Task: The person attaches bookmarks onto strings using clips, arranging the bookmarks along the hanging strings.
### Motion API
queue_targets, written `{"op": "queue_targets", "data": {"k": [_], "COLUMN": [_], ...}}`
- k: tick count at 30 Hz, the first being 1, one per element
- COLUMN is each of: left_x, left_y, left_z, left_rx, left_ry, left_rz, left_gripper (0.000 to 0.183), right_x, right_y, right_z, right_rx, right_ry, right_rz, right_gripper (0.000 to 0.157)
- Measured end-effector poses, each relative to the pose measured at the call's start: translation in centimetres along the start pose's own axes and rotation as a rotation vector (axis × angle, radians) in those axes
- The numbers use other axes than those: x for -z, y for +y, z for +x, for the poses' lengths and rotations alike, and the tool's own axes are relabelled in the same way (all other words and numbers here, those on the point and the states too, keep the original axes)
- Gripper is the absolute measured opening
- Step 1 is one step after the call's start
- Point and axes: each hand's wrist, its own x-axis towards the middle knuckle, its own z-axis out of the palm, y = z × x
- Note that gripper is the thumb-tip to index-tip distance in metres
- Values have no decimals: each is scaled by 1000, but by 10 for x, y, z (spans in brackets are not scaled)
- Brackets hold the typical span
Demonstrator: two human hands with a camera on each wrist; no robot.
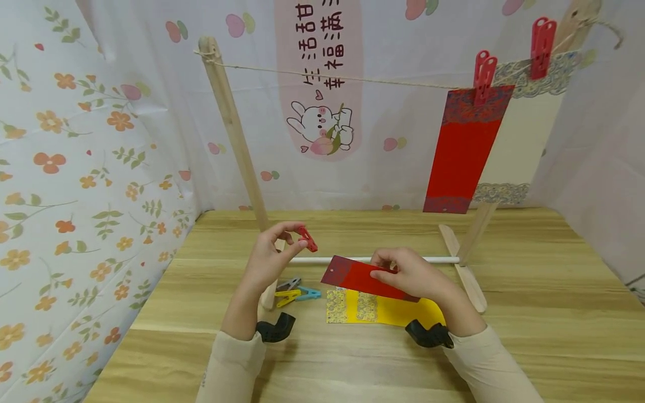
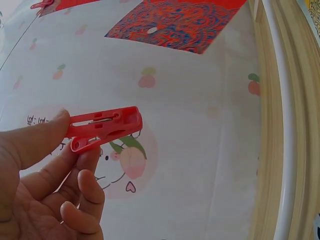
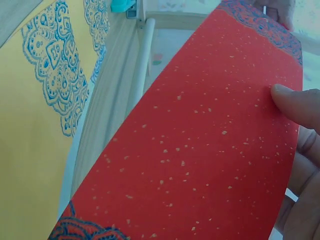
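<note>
Delicately, a person's left hand [image 1: 269, 254] pinches a small red plastic clothespin [image 1: 308, 239] by its handle ends between thumb and fingers, while the right hand [image 1: 410, 271] pinches a long red paper card [image 1: 363, 280] with blue-patterned ends near one long edge, thumb across its face. Both are held above the wood-grain counter [image 1: 176, 336], well in from its left and right edges. The card looks light, thin and springy, likely to crease if squeezed hard; its long edges, clear of the punched hole, seem the safest hold. The clothespin appears light, smooth and stiff, best pressed at the handles.
</note>
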Motion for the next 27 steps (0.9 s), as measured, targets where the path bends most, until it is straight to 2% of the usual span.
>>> {"op": "queue_targets", "data": {"k": [5, 10, 19, 27], "left_x": [-2, -7, -16, -17], "left_y": [3, 8, 20, 35], "left_z": [2, 6, 14, 28], "left_rx": [0, -14, -75, -214], "left_ry": [32, 62, 62, 76], "left_rz": [4, -33, -24, 30], "left_gripper": [33, 30, 30, 30], "right_x": [4, 8, 13, 20], "right_y": [-2, -3, -4, -5], "right_z": [-4, -7, -10, -11], "right_rx": [24, 30, 18, 10], "right_ry": [64, 132, 250, 350], "right_rz": [3, 20, 67, 103], "right_gripper": [8, 4, 4, 6]}}
